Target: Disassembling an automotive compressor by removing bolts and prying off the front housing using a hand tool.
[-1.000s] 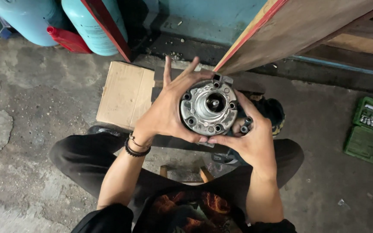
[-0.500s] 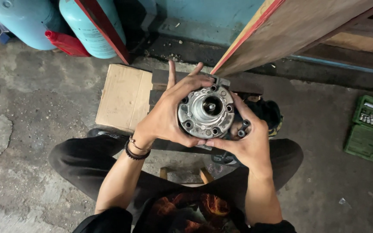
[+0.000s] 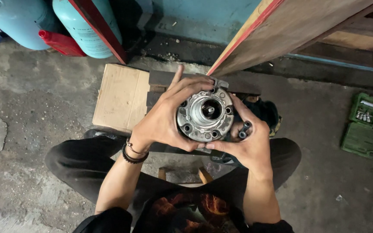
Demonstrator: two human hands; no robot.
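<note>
At the far left, two pale blue gas cylinders stand on the concrete floor with a red canister lying between them. Just right of these, a flat piece of cardboard lies on the floor. The left hand comes next, dark bands at its wrist, its fingers spread and wrapped over the left and upper rim of a round metal hub with bolt holes around its face, held up above the lap. The right hand cups the hub from below and the right, fingers closed against it and also pinching a small dark socket. A slanted wooden board rises behind. At the far right, a green socket set case lies open on the floor.
</note>
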